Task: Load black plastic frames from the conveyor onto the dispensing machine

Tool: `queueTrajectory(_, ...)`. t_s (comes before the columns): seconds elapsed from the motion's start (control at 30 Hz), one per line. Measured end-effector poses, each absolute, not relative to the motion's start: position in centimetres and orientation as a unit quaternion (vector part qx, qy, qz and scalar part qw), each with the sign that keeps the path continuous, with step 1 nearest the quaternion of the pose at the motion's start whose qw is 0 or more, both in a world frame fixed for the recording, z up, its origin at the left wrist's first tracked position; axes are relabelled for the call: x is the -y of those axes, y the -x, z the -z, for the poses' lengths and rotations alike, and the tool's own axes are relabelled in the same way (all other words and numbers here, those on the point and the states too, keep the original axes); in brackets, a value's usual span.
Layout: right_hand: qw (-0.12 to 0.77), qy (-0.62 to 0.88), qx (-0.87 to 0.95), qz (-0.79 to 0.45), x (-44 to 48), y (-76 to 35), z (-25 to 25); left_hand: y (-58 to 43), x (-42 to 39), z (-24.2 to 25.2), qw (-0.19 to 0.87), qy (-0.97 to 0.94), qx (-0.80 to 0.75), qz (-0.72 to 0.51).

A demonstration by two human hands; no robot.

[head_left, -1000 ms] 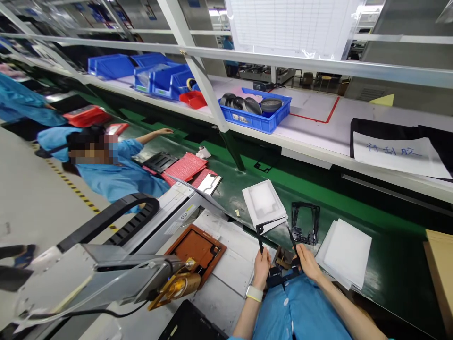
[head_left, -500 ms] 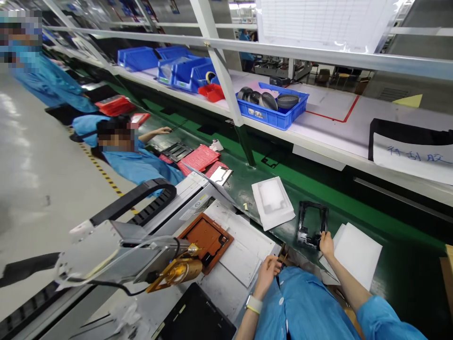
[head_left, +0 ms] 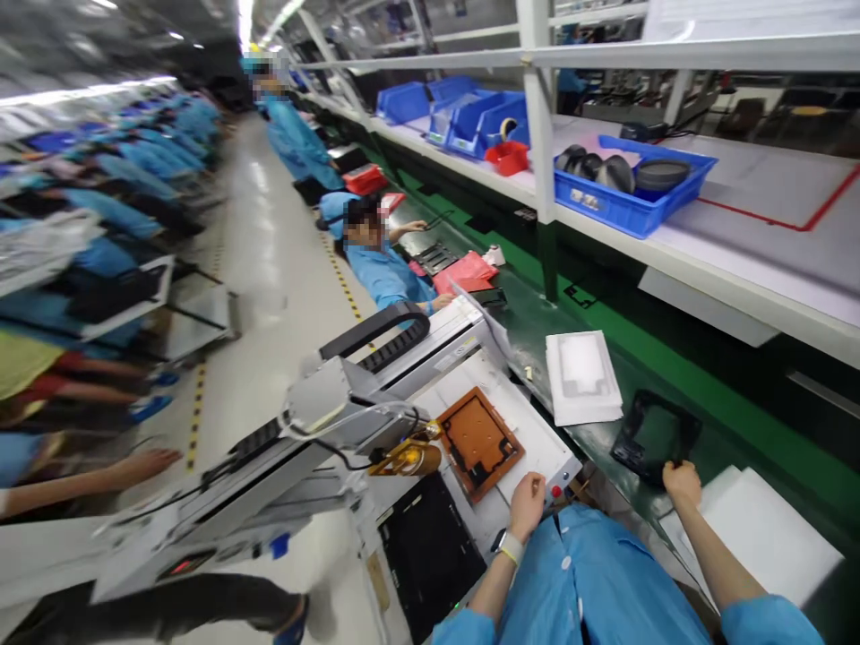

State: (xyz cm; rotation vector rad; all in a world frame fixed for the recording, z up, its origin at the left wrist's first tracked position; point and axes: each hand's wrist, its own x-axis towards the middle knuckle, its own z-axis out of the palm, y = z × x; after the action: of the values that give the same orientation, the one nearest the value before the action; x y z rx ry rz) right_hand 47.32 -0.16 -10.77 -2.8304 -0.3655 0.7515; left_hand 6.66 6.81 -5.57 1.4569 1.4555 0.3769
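Note:
My right hand (head_left: 683,485) is closed on the near edge of a black rectangular frame (head_left: 635,448), which is over the green bench and smeared by motion. My left hand (head_left: 527,505) is curled closed at the near edge of the machine's white bed (head_left: 494,367), just left of a red button (head_left: 556,491). What its fingers hold, if anything, is hidden. Beyond that hand, a brown fixture plate (head_left: 480,443) with a dark cut-out outline lies on the bed. A black flat panel (head_left: 430,551) is on the left, below the fixture.
White foam sheets (head_left: 584,408) are stacked left of the frame, and more white sheets (head_left: 772,528) lie beside my right hand. A gold-coloured machine head (head_left: 409,459) is close to the fixture. A co-worker (head_left: 386,269) sits further along the bench. Blue bins (head_left: 605,210) stand on the shelf.
The view has swung left, bringing the aisle and more people into sight. My left hand is now beside the red button, fingers curled. My right hand still grips the black frame.

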Motion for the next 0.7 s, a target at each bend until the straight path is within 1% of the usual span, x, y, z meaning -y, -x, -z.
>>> queueTrajectory(0.1,0.101,0.955,0.153,-0.233,0.8,-47.8,11.3,-6.7,-8.8,5.1,0.344,-0.703,-0.611,-0.117)
queueTrajectory(0.17,0.133,0.954,0.171,-0.205,1.4,-48.2,12.1,-6.6,-10.5,5.1,0.278,-0.740,-0.607,-0.085)
queueTrajectory(0.27,0.195,0.951,0.192,-0.141,2.2,-48.2,12.7,-6.3,-12.6,5.9,0.243,-0.758,-0.604,-0.048)
queueTrajectory(0.4,0.241,0.920,0.292,-0.097,2.0,-45.7,11.1,-5.9,-14.6,7.6,0.194,-0.800,-0.568,-0.006)
queueTrajectory(0.47,0.275,0.889,0.343,-0.130,1.3,-43.5,9.9,-5.9,-15.4,7.9,0.174,-0.814,-0.554,0.018)
queueTrajectory(0.57,0.314,0.833,0.399,-0.219,-0.2,-39.9,8.7,-6.0,-16.3,7.3,0.164,-0.829,-0.533,0.041)
queueTrajectory(0.63,0.308,0.797,0.452,-0.256,-1.4,-37.4,8.1,-6.2,-16.7,6.4,0.147,-0.844,-0.515,0.037)
queueTrajectory(0.7,0.275,0.753,0.528,-0.280,-2.5,-34.7,7.4,-6.2,-16.6,5.1,0.132,-0.858,-0.496,0.025)
